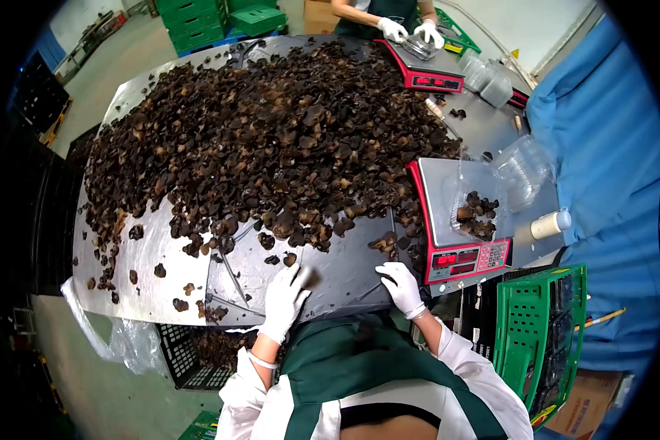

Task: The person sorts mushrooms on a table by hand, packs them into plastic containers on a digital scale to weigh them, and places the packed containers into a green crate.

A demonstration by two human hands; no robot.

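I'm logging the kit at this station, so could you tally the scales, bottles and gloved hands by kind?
Red-framed digital scales with flat metal platforms: 2
White cylindrical bottle: 1
White-gloved hands: 4 (wearer's left hand and right hand, co-worker's two hands)
Total: 7

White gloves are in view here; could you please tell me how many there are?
4: one on the person's left hand, one on the right hand, both at the table's near side, and two on the co-worker's hands, at the far scale.
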